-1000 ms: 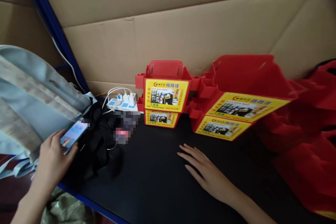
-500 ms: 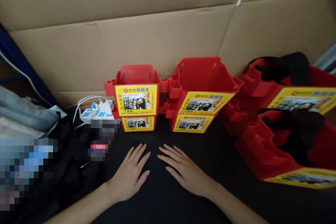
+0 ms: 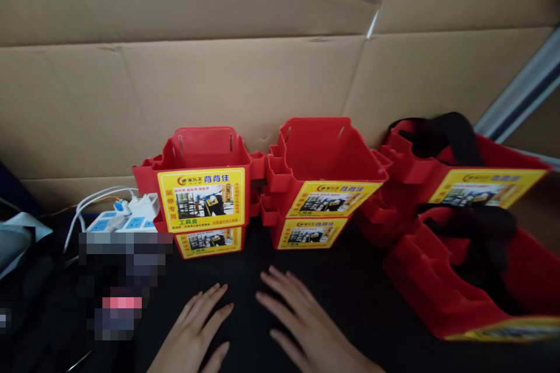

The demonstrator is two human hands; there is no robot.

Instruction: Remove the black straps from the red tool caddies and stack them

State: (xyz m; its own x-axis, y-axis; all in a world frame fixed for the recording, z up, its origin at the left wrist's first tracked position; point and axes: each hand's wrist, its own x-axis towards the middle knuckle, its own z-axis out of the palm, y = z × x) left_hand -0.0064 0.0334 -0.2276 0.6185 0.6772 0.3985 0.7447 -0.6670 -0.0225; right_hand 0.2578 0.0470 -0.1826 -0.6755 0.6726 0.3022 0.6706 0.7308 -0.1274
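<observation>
Both hands are flat on the black bench (image 3: 371,303), palms down, fingers spread, and neither grip has closed on anything. The left hand (image 3: 196,332) lies low in the frame with its fingertips pointing away from the person; the right hand (image 3: 301,326) sits just beside it, a narrow strip of bench showing between them.

Straight ahead of the left hand's fingers stands the left bin stack (image 3: 203,192), two red plastic bins nested one in the other, each with a yellow label facing the person. Ahead of the right hand, just beside that, is the middle bin stack (image 3: 321,186), again two red bins nested, turned a little to the right, yellow labels showing. The two stacks stand so close that their side lugs look to be touching.

Further right of the right hand lie the tilted bins (image 3: 441,280), larger red ones tipped over on their sides, with black straps (image 3: 441,134) draped across them.

Off to the left of the left hand, a white power strip (image 3: 120,218) sits near the back, plugs in it and white cables looping away. A cardboard wall (image 3: 262,70) closes off everything behind the bins.
</observation>
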